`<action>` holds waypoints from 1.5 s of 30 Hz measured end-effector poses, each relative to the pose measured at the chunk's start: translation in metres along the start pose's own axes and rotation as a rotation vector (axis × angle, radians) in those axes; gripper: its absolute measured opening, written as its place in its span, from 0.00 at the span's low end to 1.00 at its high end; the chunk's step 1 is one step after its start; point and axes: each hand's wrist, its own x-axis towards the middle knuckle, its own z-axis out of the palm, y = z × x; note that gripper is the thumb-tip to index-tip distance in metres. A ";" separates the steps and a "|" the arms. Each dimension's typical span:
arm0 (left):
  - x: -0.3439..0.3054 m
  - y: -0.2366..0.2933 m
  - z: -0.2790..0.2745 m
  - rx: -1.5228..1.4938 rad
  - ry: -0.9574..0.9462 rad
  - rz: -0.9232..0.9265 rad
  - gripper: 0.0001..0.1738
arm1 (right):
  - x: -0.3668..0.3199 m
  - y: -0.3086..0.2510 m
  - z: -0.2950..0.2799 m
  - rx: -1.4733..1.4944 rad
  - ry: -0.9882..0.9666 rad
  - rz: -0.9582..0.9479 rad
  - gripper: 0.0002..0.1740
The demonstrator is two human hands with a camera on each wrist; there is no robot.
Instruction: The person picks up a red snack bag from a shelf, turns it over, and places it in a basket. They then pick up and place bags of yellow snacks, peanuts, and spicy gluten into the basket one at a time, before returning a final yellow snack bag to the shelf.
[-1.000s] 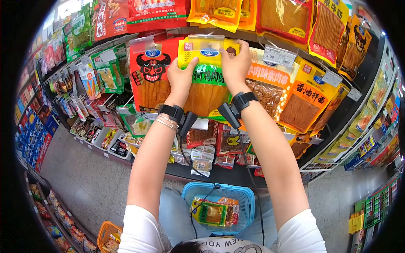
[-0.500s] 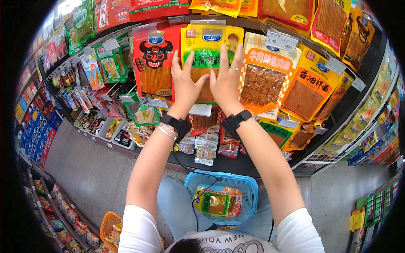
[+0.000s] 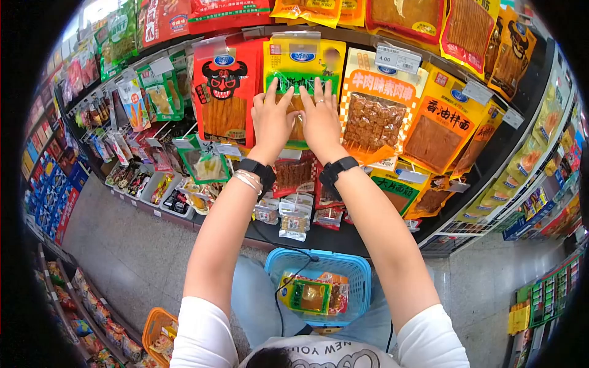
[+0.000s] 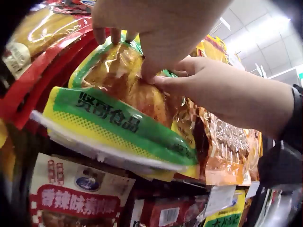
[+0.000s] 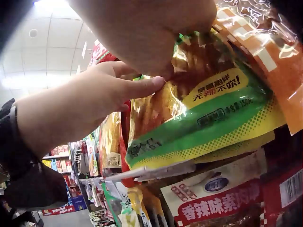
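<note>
A yellow and green snack packet [image 3: 334,61] with a clear window over brown contents hangs on the rack in front of me. My left hand [image 3: 272,126] rests its fingers on the packet's left middle, and my right hand [image 3: 321,122] does the same on the right. The thumbs come close together between them. Both wrist views show fingertips touching the shiny window above a green lower band. To the left hangs a red packet [image 3: 224,92] with a black horned mask; to the right, a cream and orange packet [image 3: 375,110] of brown skewers.
A blue basket [image 3: 362,260] holding several packets sits between the legs. Price tags [image 3: 397,59] stick out from the rack among more packets. An orange basket [image 3: 149,331] stands at the lower left, beside another shelf [image 3: 61,294].
A second ago the hands were at the packet's upper edges. They came down and off its sides, fingers spread in front, and now lie on its middle. The packet hangs back on the rack.
</note>
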 end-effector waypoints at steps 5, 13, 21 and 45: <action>-0.004 -0.003 0.007 -0.065 0.004 -0.009 0.35 | -0.012 -0.004 0.005 -0.013 -0.018 0.024 0.29; -0.038 -0.006 0.002 -0.175 0.140 -0.042 0.27 | -0.047 -0.006 -0.008 0.253 0.051 0.008 0.21; -0.172 0.024 0.005 -0.615 0.125 -0.477 0.10 | -0.181 -0.021 -0.027 0.524 0.108 0.286 0.12; -0.664 0.008 0.143 -0.342 -1.124 -1.385 0.13 | -0.633 0.042 0.048 0.924 -0.719 2.102 0.19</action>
